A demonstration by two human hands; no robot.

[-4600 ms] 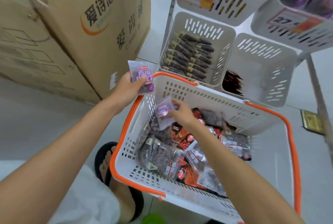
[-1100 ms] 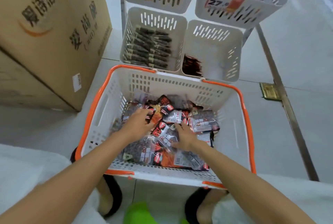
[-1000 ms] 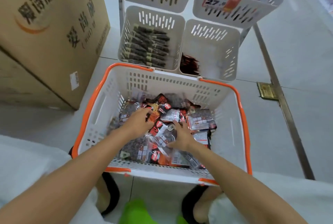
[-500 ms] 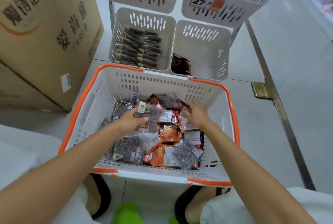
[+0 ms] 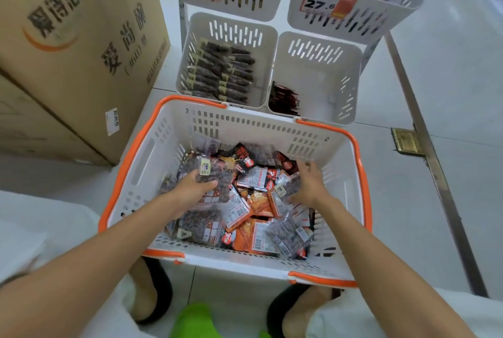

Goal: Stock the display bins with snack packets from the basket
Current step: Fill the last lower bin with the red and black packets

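presumably the packets [image 5: 258,231] are light, soft, slick film pouches; grip at a sealed edge, not the crushable middle. they lie heaped in the basket [image 5: 272,122]. left hand [image 5: 194,189] grips one dark packet [image 5: 215,174]; right hand [image 5: 309,188] curls round one small packet [image 5: 285,188]. counts: one basket, four bins [image 5: 315,73], packets too overlapped to count.
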